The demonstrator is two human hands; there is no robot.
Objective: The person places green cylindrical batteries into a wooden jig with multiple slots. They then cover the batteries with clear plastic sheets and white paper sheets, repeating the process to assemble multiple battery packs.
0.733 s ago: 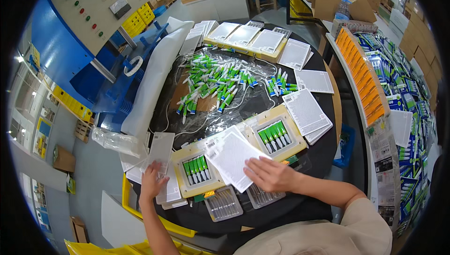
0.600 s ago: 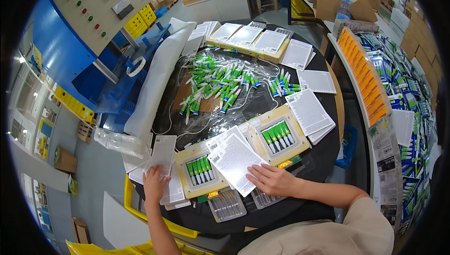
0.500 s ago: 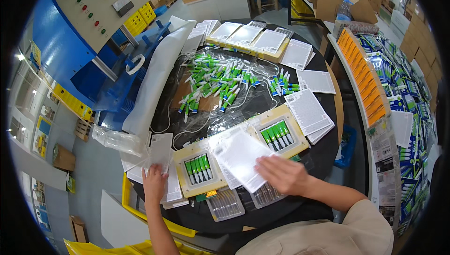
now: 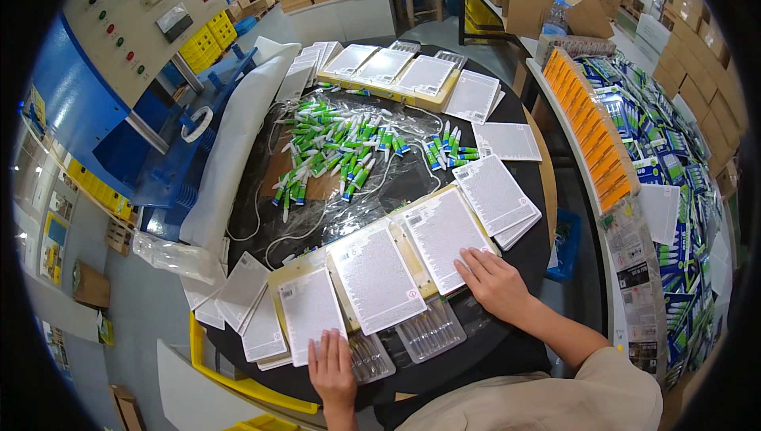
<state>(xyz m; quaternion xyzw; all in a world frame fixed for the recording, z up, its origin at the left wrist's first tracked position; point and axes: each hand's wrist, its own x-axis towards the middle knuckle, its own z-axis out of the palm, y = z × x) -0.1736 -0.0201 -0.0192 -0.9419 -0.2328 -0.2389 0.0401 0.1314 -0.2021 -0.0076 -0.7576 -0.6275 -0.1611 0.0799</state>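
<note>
My right grip (image 4: pixel 501 284) is unclosed, its fingers laid flat on the lower right corner of the right card (image 4: pixel 444 233), I judge to keep it square. My left grip (image 4: pixel 331 368) is likewise unpinched, straight fingertips on the lower edge of the left card (image 4: pixel 311 308), likely lining it up. Between them the middle card (image 4: pixel 376 272) lies untouched. All three sit printed side up in a row on a long yellow frame (image 4: pixel 414 257), which seems to give each one its place; I cannot see what lies beneath them. Two clear trays (image 4: pixel 430 336) stick out at the near side, just beside the frame. Loose cards (image 4: pixel 261 328) to the left and more stacked cards (image 4: pixel 495 189) to the right look set within easy reach. Beyond, a pile of green-and-white tubes (image 4: pixel 333 146) fills the middle of the black counter (image 4: pixel 525 253), before another card-topped frame (image 4: pixel 432 101).
</note>
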